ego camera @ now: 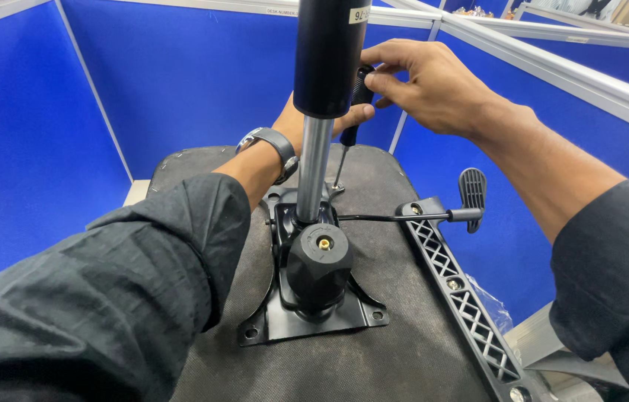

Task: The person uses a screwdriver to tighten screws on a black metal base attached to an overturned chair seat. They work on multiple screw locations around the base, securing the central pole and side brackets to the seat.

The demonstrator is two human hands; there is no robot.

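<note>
While blue partition walls [180, 82] enclose the upturned seat [374, 357], both hands [433, 82] pinch a screwdriver [352, 126].

I am at an assembly workstation in a workshop or factory. Blue partition panels [173, 82] with pale metal frames [553, 63] wall in my booth, further booths run on beyond, and an upturned office chair seat [374, 350] lies before me.

Bright, even overhead light; soft shadows under the hands [419, 82]. A glare streak runs down the chrome steel column [313, 167]. Wide-angle bending at edges; near sleeves slightly soft.
</note>
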